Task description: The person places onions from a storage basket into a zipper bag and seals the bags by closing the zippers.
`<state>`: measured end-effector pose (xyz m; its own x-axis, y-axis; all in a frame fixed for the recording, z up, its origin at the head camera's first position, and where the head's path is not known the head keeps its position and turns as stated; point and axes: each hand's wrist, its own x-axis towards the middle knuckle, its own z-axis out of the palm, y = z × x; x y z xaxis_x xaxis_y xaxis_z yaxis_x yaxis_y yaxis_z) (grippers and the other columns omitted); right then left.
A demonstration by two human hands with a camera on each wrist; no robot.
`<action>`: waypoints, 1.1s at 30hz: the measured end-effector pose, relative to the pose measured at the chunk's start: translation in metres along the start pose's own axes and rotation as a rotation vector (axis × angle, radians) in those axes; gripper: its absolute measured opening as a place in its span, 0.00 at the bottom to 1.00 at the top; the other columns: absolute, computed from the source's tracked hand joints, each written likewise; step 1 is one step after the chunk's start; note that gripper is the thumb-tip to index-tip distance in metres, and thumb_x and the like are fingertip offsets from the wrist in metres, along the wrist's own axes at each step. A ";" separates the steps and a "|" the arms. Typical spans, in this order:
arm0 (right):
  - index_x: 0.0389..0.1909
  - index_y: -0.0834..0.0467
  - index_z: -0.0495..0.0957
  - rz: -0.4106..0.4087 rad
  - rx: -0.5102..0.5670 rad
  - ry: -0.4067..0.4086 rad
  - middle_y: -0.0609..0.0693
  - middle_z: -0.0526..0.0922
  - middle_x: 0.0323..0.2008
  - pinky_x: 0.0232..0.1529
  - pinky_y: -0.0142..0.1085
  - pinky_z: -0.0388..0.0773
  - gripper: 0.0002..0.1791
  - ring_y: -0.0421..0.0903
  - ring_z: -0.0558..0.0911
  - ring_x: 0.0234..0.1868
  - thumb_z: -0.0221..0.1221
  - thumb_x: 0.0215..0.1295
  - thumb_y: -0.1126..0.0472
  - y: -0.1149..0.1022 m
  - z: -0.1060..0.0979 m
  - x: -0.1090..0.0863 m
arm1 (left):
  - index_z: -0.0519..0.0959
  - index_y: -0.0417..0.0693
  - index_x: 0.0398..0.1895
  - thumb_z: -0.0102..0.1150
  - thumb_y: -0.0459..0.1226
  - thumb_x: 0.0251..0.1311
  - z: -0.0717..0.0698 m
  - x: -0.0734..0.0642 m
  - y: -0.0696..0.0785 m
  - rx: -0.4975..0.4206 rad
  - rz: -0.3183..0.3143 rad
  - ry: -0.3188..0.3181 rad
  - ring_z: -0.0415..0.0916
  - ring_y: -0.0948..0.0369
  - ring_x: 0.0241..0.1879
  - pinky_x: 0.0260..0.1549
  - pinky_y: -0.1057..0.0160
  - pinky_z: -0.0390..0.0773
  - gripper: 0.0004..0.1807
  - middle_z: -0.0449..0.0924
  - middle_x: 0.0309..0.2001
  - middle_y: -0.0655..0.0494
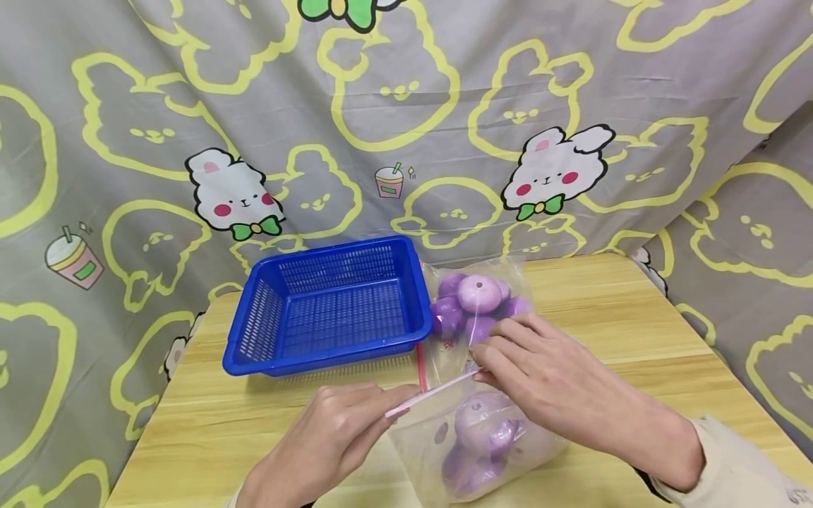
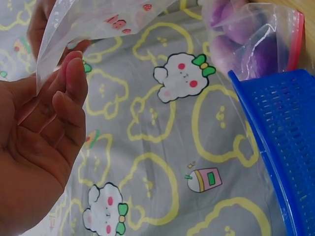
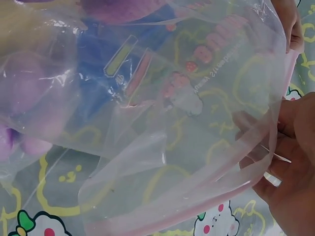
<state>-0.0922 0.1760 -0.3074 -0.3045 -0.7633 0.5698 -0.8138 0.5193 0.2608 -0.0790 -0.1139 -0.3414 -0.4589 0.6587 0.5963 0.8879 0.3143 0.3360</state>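
Observation:
My left hand [image 1: 324, 434] pinches the left end of the pale pink zip edge of a clear zip bag [image 1: 416, 448]. Farther along that edge, the fingers of my right hand [image 1: 552, 384] grip the bag near its right side. Several purple round pieces [image 1: 476, 451] sit low inside this bag. In the left wrist view the bag's corner runs between the thumb and fingers of the left hand [image 2: 44, 123]. The right wrist view shows the right hand [image 3: 290, 157] at the zip strip, partly seen through the plastic. Printed red pictures [image 3: 179, 88] mark the bag.
Just behind lies a second clear bag [image 1: 447, 360] with a red zip strip, filled with purple round pieces [image 1: 479, 293]. A blue slotted plastic basket [image 1: 330, 360] stands to its left on the wooden table [image 1: 635, 317]. A patterned grey cloth [image 1: 438, 169] hangs behind the table.

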 end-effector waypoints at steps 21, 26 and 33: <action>0.39 0.58 0.74 0.067 0.030 -0.018 0.45 0.76 0.35 0.38 0.37 0.70 0.19 0.44 0.73 0.37 0.38 0.82 0.53 0.008 0.000 -0.016 | 0.80 0.49 0.58 0.48 0.38 0.75 -0.001 -0.007 -0.002 0.025 -0.014 -0.003 0.79 0.72 0.35 0.36 0.74 0.79 0.15 0.85 0.38 0.62; 0.39 0.58 0.74 0.092 0.044 -0.039 0.45 0.76 0.36 0.39 0.38 0.70 0.20 0.44 0.73 0.38 0.37 0.82 0.52 0.009 -0.001 -0.021 | 0.80 0.49 0.58 0.48 0.38 0.75 -0.001 -0.008 -0.002 0.032 -0.022 -0.016 0.80 0.71 0.36 0.37 0.73 0.80 0.15 0.86 0.40 0.62; 0.39 0.58 0.73 0.124 0.057 -0.034 0.45 0.76 0.37 0.39 0.37 0.71 0.20 0.44 0.73 0.38 0.37 0.82 0.51 0.011 -0.003 -0.027 | 0.80 0.51 0.58 0.48 0.37 0.75 -0.002 -0.009 -0.002 0.038 -0.029 -0.023 0.80 0.71 0.38 0.38 0.72 0.80 0.15 0.85 0.41 0.63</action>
<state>-0.0910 0.2033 -0.3175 -0.4201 -0.7077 0.5680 -0.7955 0.5884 0.1447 -0.0771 -0.1215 -0.3463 -0.4840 0.6645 0.5693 0.8750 0.3588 0.3251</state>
